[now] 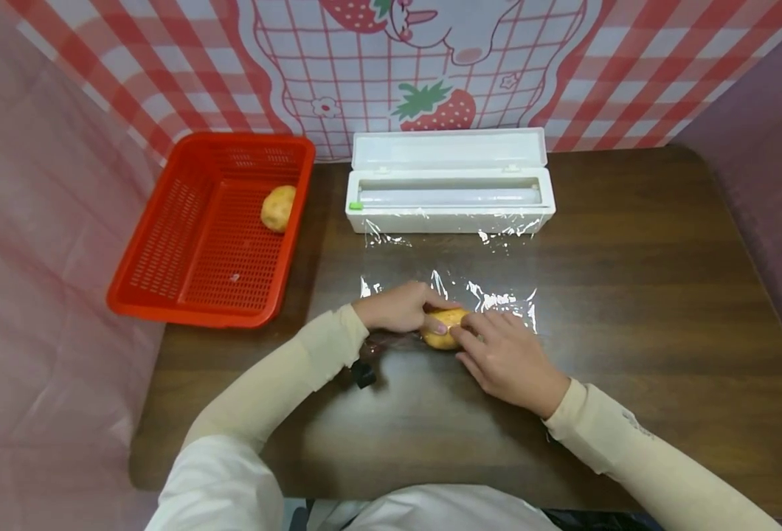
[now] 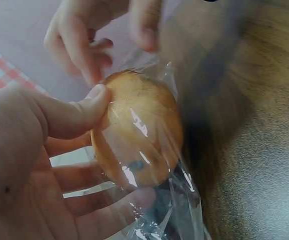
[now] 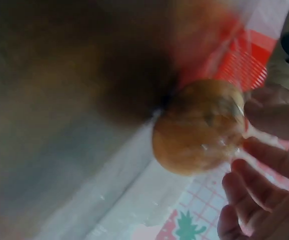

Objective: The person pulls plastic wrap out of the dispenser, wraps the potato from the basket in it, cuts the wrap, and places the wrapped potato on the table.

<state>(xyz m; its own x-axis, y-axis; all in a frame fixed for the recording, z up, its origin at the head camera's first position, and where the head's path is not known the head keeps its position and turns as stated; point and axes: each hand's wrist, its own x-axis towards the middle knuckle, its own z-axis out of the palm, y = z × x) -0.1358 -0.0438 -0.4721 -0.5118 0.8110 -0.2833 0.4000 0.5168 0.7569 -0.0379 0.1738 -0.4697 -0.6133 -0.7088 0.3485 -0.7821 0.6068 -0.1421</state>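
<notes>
A yellow-brown potato (image 1: 449, 317) lies under clear cling film (image 1: 444, 258), between both hands at the middle of the table. In the left wrist view the film clings in shiny creases over the potato (image 2: 139, 125) and hangs loose beyond it. My left hand (image 1: 400, 306) grips the potato, thumb on top and fingers along the side and underneath. At the potato's other end is my right hand (image 1: 510, 358), its fingers bent and its thumb apart from them. Blur hides whether these fingertips touch the film.
Behind the hands stands a white cling film box (image 1: 451, 223), lid raised, its film drawn out toward me. A red plastic basket (image 1: 158, 311) on the left holds another potato (image 1: 278, 209). A checked cloth (image 1: 185, 66) hangs behind the table (image 1: 663, 310).
</notes>
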